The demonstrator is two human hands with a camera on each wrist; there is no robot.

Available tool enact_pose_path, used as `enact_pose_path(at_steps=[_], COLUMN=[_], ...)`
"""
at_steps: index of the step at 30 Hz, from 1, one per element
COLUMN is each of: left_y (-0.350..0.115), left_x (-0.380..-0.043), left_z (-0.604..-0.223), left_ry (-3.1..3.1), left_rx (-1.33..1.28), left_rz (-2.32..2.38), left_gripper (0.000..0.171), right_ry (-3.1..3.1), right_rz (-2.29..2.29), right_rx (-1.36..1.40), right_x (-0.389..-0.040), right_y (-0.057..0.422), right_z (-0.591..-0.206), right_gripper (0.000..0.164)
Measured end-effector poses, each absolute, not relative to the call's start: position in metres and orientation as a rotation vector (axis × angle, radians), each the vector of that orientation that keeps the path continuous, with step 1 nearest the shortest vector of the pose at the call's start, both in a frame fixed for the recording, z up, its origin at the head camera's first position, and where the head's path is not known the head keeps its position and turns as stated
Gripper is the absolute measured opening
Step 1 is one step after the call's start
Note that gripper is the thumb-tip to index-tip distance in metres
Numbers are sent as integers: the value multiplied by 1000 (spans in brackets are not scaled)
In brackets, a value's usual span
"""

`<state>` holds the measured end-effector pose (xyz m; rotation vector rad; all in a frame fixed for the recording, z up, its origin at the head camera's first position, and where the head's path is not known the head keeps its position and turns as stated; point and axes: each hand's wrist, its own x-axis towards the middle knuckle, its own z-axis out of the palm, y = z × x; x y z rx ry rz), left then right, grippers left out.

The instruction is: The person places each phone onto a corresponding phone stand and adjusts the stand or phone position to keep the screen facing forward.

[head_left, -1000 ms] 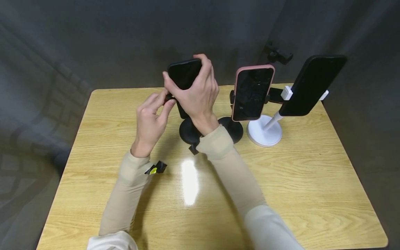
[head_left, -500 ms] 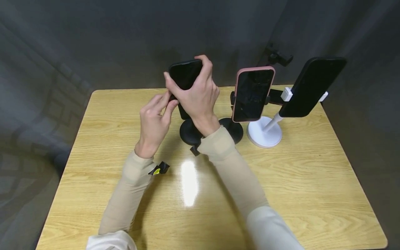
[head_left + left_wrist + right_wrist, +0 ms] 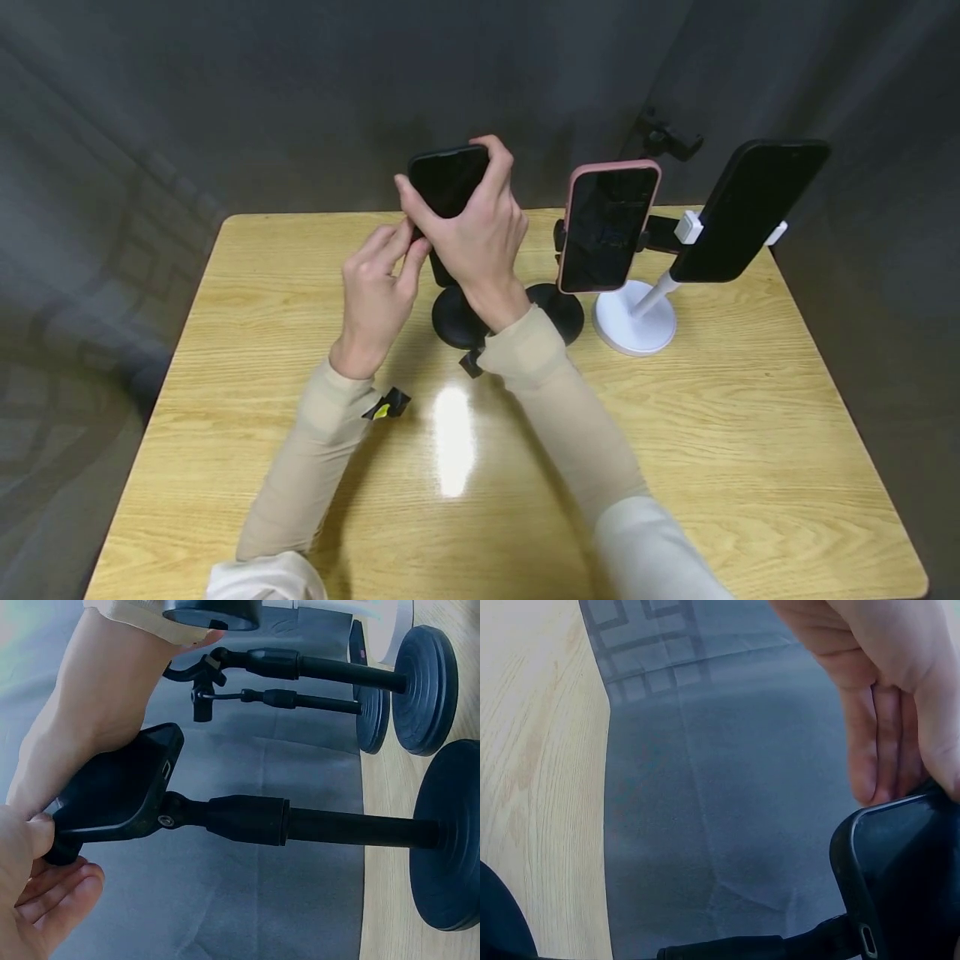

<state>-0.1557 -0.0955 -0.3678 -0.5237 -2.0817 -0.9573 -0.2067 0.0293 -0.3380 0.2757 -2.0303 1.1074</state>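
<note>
A black phone (image 3: pixel 446 179) leans in the holder of a black desk stand, whose round base (image 3: pixel 453 321) is on the table. My right hand (image 3: pixel 480 229) spans the phone from behind the pole side, thumb at its left edge and fingers at its right edge. My left hand (image 3: pixel 375 292) pinches a dark clamp arm (image 3: pixel 64 853) of the holder at the phone's left edge, thumb above and fingers below. The stand's pole (image 3: pixel 330 825) shows in the left wrist view. In the right wrist view the left hand (image 3: pixel 900 712) touches the phone's corner (image 3: pixel 851 832); the clamp is mostly hidden.
To the right, a pink-cased phone (image 3: pixel 609 225) sits in another black stand. Beside it a larger black phone (image 3: pixel 750 208) is held by a white stand (image 3: pixel 635 321). An empty black holder (image 3: pixel 667 137) rises behind them. A dark curtain (image 3: pixel 300 100) hangs behind the table.
My left hand has moved slightly right, up against the phone's left edge. The dark clamp piece between its fingers, visible earlier, is now mostly hidden. My right hand stays nearly still.
</note>
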Motion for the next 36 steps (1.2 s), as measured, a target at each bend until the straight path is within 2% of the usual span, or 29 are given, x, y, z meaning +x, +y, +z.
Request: enact_pose_path(at_steps=[7,10,12,17,19,24,36], left_y=[-92,-91,-90,-88,-88,-87,-86], left_x=[-155,-156,-157,-160,-160,-162,-164], left_z=[-368,-368,-368,-371,-373,-377,-375], left_ry=[-2086,-2084,-2078,-2077,-2085,-2092,-2102], left_rx=[-508,-513,-511,-499,-496,-483,-485], left_rz=[-926,-923,-931,-953,-952,-974,-987], left_gripper=[27,31,32,31,31,30,32], right_ry=[-2086,-2092,-2083,-2062,-2072,-2079,-1994], right_rz=[1163,1204,1245,1398,1473,1603,1556], right_rx=[372,416,456,579,619,688,662], right_x=[-198,-196,-195,-196,-195,-194,-195], right_y=[41,48,52,65,71,82,79], right_z=[-340,-347,-354,-371,-376,-383,-392], right_gripper=[88,85,76,40,33,36,34])
